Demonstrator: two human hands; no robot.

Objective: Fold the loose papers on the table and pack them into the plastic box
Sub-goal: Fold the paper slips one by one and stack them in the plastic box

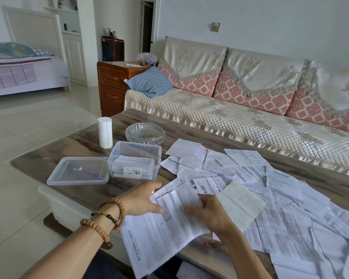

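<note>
Two containers stood on your surface (48, 156): the clear plastic box (134, 160), open and holding a few folded papers, and a glass bowl (145, 132) behind it. The lid (78, 170) lay just left of the box. Your left hand (141, 198) was spread flat against a printed sheet (169, 220); your right hand (208, 213) pinched its other edge. Loose papers (270, 190) littered the right side.

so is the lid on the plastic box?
No, the lid lies flat on the table beside the open plastic box.
</note>
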